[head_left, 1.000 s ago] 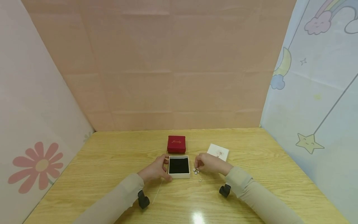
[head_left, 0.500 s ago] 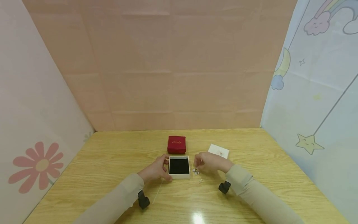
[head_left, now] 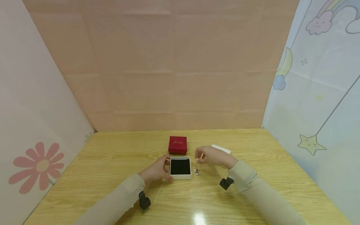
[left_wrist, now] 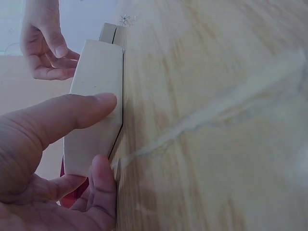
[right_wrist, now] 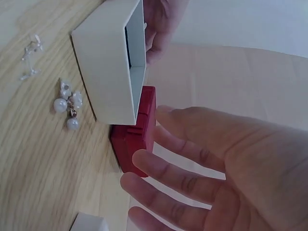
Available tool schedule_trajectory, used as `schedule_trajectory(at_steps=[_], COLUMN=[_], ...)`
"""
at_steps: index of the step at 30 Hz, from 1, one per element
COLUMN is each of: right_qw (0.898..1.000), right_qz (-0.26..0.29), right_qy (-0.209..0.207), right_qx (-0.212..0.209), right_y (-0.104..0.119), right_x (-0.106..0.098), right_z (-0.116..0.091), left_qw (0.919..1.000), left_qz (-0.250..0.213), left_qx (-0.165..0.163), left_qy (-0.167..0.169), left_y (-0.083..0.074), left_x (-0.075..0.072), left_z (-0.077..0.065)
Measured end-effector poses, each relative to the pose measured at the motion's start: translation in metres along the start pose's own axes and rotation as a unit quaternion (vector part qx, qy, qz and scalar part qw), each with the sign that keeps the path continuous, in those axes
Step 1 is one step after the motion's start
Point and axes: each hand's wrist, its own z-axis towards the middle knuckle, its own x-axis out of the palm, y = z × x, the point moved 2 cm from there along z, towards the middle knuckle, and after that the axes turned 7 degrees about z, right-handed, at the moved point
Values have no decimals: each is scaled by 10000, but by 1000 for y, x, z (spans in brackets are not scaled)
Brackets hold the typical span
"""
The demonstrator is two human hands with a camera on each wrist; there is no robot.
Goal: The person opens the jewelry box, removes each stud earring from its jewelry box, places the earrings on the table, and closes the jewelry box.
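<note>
My left hand [head_left: 156, 170] holds a white open-topped jewelry box [head_left: 180, 177] with a black lining at its left side. In the left wrist view the thumb [left_wrist: 91, 113] lies along the box's wall and the other fingers curl round its corner. My right hand [head_left: 215, 156] hovers to the right of the box, fingers loosely bent and apart, with nothing between them. Below it on the table lie pearl earrings [right_wrist: 70, 103], also visible as a small white cluster [head_left: 197, 172] beside the box. Small clear pieces [right_wrist: 31, 55] lie nearer the front; their kind is unclear.
A red jewelry box [head_left: 177, 144], its lid on, stands just behind the white box. A white lid [head_left: 221, 148] lies behind my right hand, mostly hidden by it. Some thin pale strand [head_left: 158, 192] lies on the wooden table [head_left: 118, 156] near my left wrist.
My right hand has risen off the pearl earrings and moved slightly away from me, its fingers spreading; it now covers more of the white lid. The left hand and box have stayed put.
</note>
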Motion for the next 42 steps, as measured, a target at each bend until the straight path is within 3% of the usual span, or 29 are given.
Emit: schedule_trajectory(at_steps=[14,20,28,42], right_qw=[9998,9996,9992,9996], right_qz=[-166,-227,-297,-111], right_qy=[-63,-77,-79,-224], right_qx=[-132,-161,-257,-161], right_y=[-8,-10,-9,-15], right_x=[7,9,10,4], right_z=[-2,-2,-2,-4], left_qw=[9964,9917,9882,9843], left_qz=[-761,-1179,-1394,-1736], left_qx=[342,512,634,325], left_qy=[120,94,58,36], left_y=[-9,-27,-53,-49], left_x=[-13,-25,-42,-41], left_z=[-9,-7,-2,2])
